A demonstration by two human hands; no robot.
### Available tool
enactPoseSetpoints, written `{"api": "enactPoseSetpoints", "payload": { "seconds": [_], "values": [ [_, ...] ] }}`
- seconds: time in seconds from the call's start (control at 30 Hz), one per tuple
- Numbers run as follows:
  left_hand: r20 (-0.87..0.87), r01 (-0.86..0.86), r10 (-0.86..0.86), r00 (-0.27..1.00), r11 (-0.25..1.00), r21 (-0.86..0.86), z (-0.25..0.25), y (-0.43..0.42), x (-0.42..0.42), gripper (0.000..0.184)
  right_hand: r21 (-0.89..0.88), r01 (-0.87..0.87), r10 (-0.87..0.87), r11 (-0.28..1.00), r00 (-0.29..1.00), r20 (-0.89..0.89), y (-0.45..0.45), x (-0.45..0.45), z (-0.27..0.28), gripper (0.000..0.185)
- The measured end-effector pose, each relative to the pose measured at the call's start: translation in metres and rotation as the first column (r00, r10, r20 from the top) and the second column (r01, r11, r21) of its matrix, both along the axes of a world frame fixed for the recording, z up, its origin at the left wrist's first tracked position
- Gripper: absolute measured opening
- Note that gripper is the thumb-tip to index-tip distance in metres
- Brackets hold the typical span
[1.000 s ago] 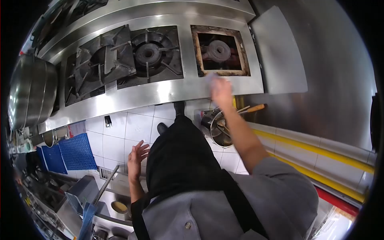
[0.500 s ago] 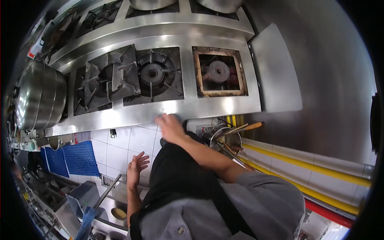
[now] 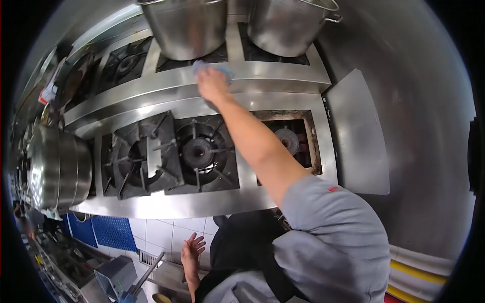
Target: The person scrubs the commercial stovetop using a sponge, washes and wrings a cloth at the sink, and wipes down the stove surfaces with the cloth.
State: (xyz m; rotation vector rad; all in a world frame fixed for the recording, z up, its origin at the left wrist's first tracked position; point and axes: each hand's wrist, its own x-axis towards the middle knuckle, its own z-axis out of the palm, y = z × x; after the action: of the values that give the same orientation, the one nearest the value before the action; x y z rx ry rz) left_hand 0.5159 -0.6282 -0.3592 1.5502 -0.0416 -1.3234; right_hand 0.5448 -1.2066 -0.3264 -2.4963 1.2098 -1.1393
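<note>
My right hand (image 3: 212, 84) is stretched over the stove and presses a light blue-grey cloth (image 3: 200, 66) on the steel ledge (image 3: 262, 72) of the raised rear row, just below a tall steel pot (image 3: 188, 30). My left hand (image 3: 192, 249) hangs low over the floor, fingers apart, holding nothing. Under my right arm lies the front row: a burner with its grate (image 3: 199, 152), a grate (image 3: 144, 156) set askew on the left, and a square opening with a scorched frame (image 3: 316, 146), partly hidden by my forearm.
A second tall pot (image 3: 283, 28) stands at the back right. Large stacked steel pans (image 3: 59, 166) are at the left end. A steel panel (image 3: 358, 136) flanks the stove's right side. Blue mats (image 3: 113, 232) lie on the tiled floor (image 3: 159, 233), near a grey bin-like container (image 3: 116, 276).
My right hand has moved from the front edge of the stove up to the rear ledge with the cloth. The view has tilted up, showing more of the rear pots. My left hand stays open.
</note>
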Motion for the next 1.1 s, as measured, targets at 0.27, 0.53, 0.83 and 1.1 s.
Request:
{"api": "enactPoseSetpoints", "payload": {
  "seconds": [0.27, 0.53, 0.83, 1.1],
  "values": [
    [-0.052, 0.263, -0.257, 0.965, 0.947, 0.185, -0.003, -0.075, 0.009, 0.067, -0.003, 0.139, -0.133, 0.99, 0.941, -0.311, -0.09, -0.183, -0.011, 0.03],
    [-0.116, 0.304, -0.287, 0.951, 0.936, 0.178, 0.012, -0.087, 0.008, 0.071, 0.02, 0.7, -0.699, 0.713, 0.713, -0.059, -0.2, -0.371, -0.028, 0.019],
    [0.092, 0.276, -0.284, 0.954, 0.957, 0.089, 0.058, -0.121, 0.035, 0.078, -0.037, 0.192, -0.19, 0.981, 0.981, 0.046, -0.094, -0.163, -0.034, 0.024],
    [0.043, 0.151, -0.157, 0.987, 0.981, 0.12, 0.066, -0.067, 0.083, 0.067, 0.626, -0.351, -0.717, 0.696, -0.298, 0.63, 0.008, -0.058, -0.023, 0.045]
  ]
}}
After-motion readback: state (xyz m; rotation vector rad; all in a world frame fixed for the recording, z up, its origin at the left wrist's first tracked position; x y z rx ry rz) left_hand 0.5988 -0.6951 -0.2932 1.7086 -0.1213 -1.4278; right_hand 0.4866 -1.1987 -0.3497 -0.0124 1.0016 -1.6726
